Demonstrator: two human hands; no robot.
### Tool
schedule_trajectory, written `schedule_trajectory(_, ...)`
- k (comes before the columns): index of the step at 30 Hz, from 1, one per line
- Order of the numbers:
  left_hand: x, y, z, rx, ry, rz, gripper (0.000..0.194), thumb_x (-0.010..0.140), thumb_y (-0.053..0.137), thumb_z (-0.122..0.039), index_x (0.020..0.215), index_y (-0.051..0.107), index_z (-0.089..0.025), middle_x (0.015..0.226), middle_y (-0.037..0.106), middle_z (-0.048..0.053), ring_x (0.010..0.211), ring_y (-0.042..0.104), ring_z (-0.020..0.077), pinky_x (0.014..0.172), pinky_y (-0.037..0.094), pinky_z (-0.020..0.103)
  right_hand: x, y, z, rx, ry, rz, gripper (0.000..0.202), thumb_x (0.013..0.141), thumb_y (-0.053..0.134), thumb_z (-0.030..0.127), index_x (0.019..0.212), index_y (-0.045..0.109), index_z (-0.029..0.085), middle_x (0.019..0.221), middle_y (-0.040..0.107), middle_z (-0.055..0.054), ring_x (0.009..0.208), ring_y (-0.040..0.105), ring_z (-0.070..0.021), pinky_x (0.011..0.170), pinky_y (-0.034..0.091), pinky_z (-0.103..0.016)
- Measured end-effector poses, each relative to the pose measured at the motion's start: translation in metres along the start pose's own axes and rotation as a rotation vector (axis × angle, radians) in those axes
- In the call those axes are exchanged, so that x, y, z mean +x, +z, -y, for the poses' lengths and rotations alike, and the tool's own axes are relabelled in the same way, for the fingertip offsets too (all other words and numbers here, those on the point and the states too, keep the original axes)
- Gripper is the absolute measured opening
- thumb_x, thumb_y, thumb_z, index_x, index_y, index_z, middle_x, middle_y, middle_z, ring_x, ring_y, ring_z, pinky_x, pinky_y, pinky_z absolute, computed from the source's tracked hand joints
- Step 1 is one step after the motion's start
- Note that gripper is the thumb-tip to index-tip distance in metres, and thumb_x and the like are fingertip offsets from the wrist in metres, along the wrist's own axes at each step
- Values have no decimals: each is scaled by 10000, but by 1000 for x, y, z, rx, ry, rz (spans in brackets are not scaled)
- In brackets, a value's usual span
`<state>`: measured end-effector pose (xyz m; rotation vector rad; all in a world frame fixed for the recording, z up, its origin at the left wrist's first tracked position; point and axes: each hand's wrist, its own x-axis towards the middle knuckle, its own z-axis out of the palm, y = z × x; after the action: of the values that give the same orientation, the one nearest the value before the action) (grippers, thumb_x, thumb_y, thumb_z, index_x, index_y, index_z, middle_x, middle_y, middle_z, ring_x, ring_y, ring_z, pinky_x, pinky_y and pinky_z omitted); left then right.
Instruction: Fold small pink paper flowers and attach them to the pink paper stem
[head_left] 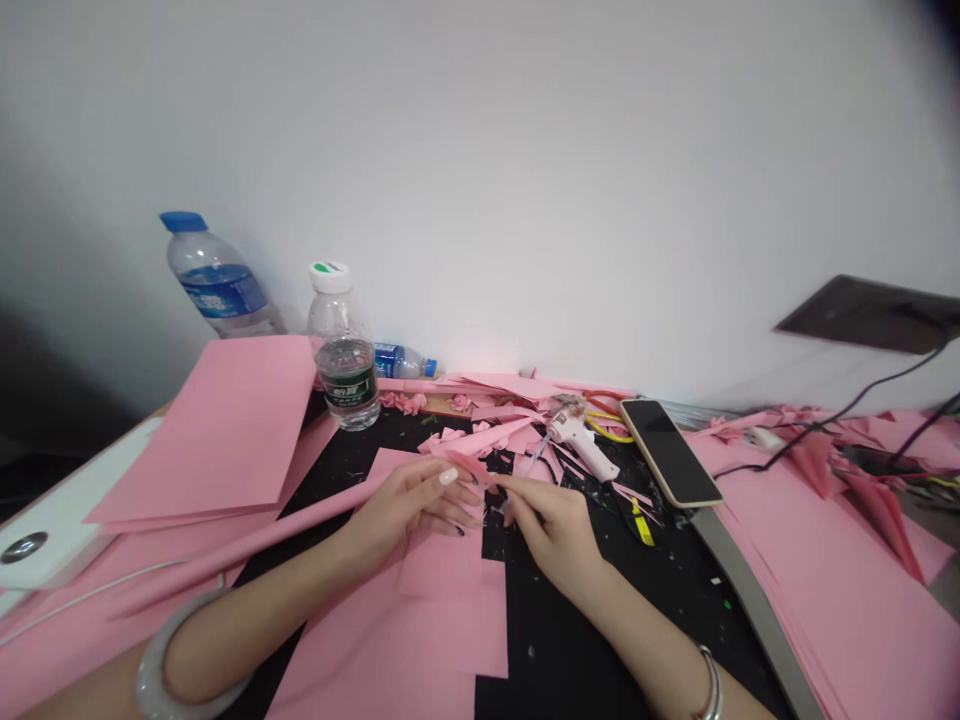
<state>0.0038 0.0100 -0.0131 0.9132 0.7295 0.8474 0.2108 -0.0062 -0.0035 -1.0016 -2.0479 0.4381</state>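
Note:
Between my two hands is a small folded pink paper piece (471, 466). My left hand (424, 498) has its thumb against the paper's left side, the other fingers stretched below it. On the paper's right end, the fingers of my right hand (546, 515) are pinched. Flat pink sheets (397, 640) lie beneath my left hand on the black mat (570, 640). A long rolled pink paper tube (300, 520) runs behind my left wrist. Beyond my right hand rests a white glue gun (583, 443).
A clear bottle (346, 365) stands behind my left hand, near a blue-capped bottle (221, 285). A phone (670, 452) lies at the right, beside stacked pink paper (832, 590). A yellow-handled tool (641, 522) and pink scraps are near the glue gun. Cables cross the far right.

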Motion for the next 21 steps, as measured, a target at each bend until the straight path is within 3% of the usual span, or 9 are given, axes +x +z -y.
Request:
schedule_trajectory(3,1,-1,2,-36,-83,25,533,794,606,-598,974,681,-102,870,749,143,690,721,206,614,558,262,1,1,-1,31,20,-29,264,915,480,120,1010,726,124,632,704,-45,537,658,-141,569,534,-224)
schedule_trajectory(8,1,-2,3,-109,-131,21,538,779,624,-601,1071,631,-149,860,757,123,662,728,206,582,566,259,2,3,0,84,-32,52,221,903,538,131,1004,735,133,891,761,-107,757,715,-181,698,551,-244)
schedule_trajectory(11,0,-2,1,-106,-122,29,513,773,647,-580,1032,631,-137,843,753,121,640,727,204,590,573,266,2,3,1,149,49,85,186,877,596,189,972,745,132,761,751,-83,619,688,-167,597,532,-232)
schedule_trajectory(15,-1,-1,-1,-78,-116,75,478,790,654,-545,1044,621,-142,888,749,127,655,732,206,598,574,265,4,3,0,313,254,120,222,874,562,234,928,756,142,503,632,-2,402,562,-116,440,448,-202)
schedule_trajectory(21,-2,-3,1,-33,-108,147,507,792,689,-481,1162,565,-156,954,739,150,717,739,227,623,560,269,7,4,-3,514,454,173,238,838,548,264,894,756,163,481,581,28,376,519,-86,396,383,-176)
